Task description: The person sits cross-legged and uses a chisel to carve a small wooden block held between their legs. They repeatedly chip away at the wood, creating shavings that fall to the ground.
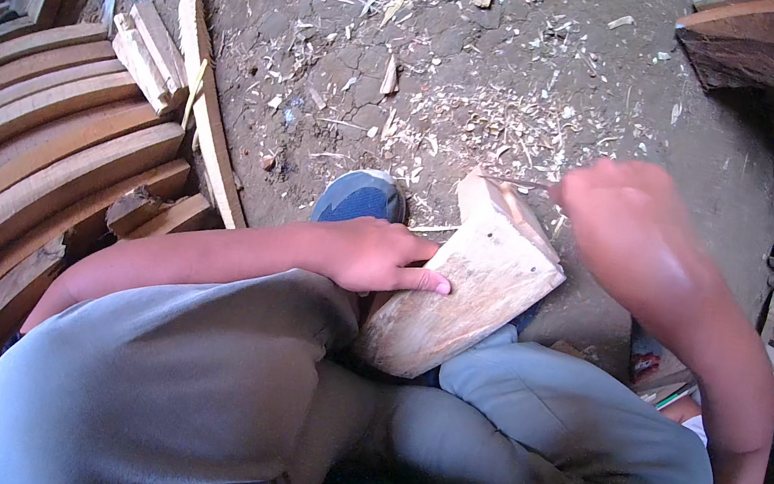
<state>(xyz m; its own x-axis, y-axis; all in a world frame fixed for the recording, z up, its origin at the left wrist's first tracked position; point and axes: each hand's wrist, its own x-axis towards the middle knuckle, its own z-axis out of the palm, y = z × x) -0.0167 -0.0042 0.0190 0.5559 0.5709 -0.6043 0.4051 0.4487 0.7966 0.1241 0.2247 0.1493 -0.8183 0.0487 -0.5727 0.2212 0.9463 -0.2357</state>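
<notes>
A pale block of wood (473,286) with a rounded near end rests tilted between my knees. It has small dark holes near its far right corner and a recess along its far edge. My left hand (375,255) grips its left side, thumb flat on the face and the other fingers partly hidden behind it. In my right hand (618,223), closed and smeared by motion, is a thin-bladed tool (530,184). Its narrow blade reaches left to the block's far edge. The fist hides the handle, so I cannot tell its exact kind.
Curved planks (49,138) are stacked at the left, beside a long pointed offcut (209,118) and short sticks (148,57). Wood shavings (488,116) litter the earth floor. More timber (752,47) is piled at the right. A blue shoe (364,198) shows beyond my left hand.
</notes>
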